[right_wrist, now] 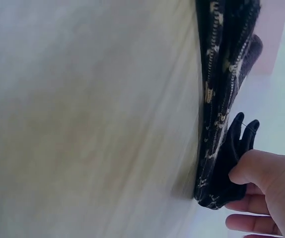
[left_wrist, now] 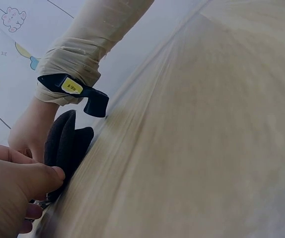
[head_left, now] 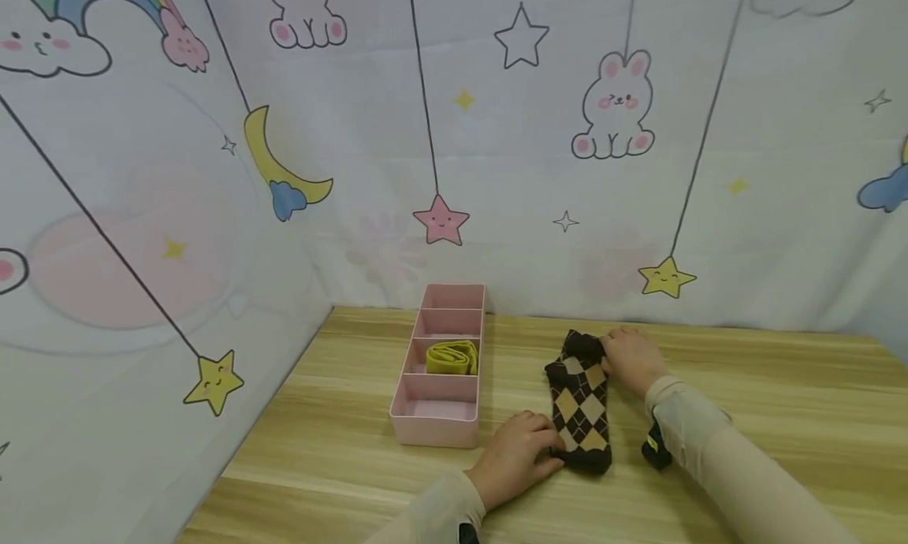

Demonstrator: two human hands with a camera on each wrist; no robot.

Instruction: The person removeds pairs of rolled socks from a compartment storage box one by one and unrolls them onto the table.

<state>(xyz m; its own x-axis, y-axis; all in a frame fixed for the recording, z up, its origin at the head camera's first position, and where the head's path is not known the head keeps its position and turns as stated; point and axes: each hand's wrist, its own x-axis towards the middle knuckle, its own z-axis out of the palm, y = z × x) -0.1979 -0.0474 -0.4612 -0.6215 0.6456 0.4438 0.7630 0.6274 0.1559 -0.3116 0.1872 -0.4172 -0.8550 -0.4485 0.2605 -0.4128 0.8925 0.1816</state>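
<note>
both hands on the argyle socks (head_left: 582,410), which lie flat on the table (head_left: 333,457) between them, long side running away from the person. left hand (head_left: 516,459) is at the near end, left edge: thumb and fingers nearly closed, pinching the black end band. right hand (head_left: 634,360) is at the far end, right edge: thumb on top, fingers behind, also nearly closed, pinching the black fabric there. right wrist view shows the socks edge-on, seams stacked in layers, dark flaps sticking up by the right thumb. pink box (head_left: 434,432) stands just ahead and to the left of the left hand, apart from the socks. four compartments in a row; yellow-green rolled cloth (head_left: 452,359) sits in the second from the near end, other three bare. beige sleeves (head_left: 752,465) on both arms; black strap mount (head_left: 656,447) with a yellow label at the right wrist. printed backdrop (head_left: 525,150) with bunnies, stars and a moon hangs beyond both hands.
</note>
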